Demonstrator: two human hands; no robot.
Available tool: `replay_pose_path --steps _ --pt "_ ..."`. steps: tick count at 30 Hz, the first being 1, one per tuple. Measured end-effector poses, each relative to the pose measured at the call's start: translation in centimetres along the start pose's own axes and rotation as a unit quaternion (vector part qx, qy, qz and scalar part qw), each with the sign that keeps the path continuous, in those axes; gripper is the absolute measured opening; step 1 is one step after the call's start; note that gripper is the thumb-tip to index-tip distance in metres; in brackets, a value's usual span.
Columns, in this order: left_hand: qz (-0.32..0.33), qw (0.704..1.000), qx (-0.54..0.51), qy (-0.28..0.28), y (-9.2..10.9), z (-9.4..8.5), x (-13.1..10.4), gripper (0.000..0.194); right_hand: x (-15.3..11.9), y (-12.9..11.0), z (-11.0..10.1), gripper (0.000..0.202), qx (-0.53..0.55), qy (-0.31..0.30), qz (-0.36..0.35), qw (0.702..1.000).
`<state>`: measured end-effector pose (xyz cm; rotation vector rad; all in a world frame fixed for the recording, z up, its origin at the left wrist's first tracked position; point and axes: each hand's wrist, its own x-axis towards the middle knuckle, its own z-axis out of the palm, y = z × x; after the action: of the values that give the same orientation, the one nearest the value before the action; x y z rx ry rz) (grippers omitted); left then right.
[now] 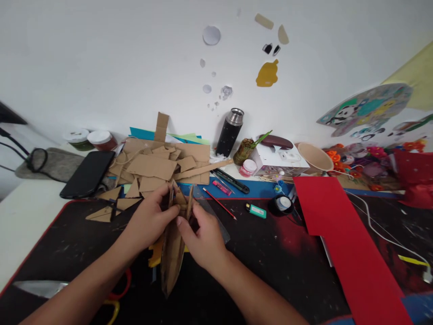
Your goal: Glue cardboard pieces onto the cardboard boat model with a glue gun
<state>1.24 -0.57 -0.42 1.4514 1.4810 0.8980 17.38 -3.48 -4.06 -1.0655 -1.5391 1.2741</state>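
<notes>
A long, boat-shaped cardboard model [172,257] with a pointed near end is held above the dark mat. My left hand [154,214] grips its left wall near the far end, thumb pressed inside. On the opposite side my right hand [203,234] closes on the right wall, its thumb also reaching inward beside the left thumb. A small cardboard piece [181,197] sits between the two upright walls at the far end. The fingers behind the walls are mostly hidden. Under the model lies something yellow [155,254], partly covered.
Cardboard scraps [152,166] are piled behind my left hand. Scissors [126,285] lie under my left forearm, near a metal blade [40,288]. A red pencil [219,204], a utility knife [232,181], a green lighter [256,211] and red card [352,243] lie rightward. A black flask [230,133] stands behind.
</notes>
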Motion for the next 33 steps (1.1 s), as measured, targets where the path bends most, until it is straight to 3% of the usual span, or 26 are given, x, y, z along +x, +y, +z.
replay_pose_path --steps 6,10,15,21,26,33 --pt "0.026 0.994 0.094 0.039 -0.2 0.3 -0.4 0.021 0.1 0.1 -0.1 0.050 -0.074 0.004 -0.003 0.997" --pt "0.033 0.992 0.116 0.026 -0.5 0.3 -0.5 0.019 0.2 -0.1 -0.5 0.041 -0.104 -0.006 0.010 0.995" --pt "0.029 0.995 0.094 0.005 -0.7 0.0 -0.2 0.024 0.2 -0.5 -1.2 0.036 -0.128 -0.004 -0.010 0.992" --pt "0.022 0.997 0.066 0.022 -0.9 -0.3 0.1 0.024 0.2 0.5 -1.5 0.043 -0.135 0.035 -0.013 0.990" --pt "0.020 0.997 0.073 0.020 -0.9 0.2 -0.2 0.024 0.3 0.9 -1.2 0.032 -0.153 0.059 -0.050 0.985" --pt "0.030 0.996 0.078 0.022 -1.1 0.3 -0.4 0.023 0.3 0.5 -1.4 0.039 -0.189 0.034 -0.090 0.977"
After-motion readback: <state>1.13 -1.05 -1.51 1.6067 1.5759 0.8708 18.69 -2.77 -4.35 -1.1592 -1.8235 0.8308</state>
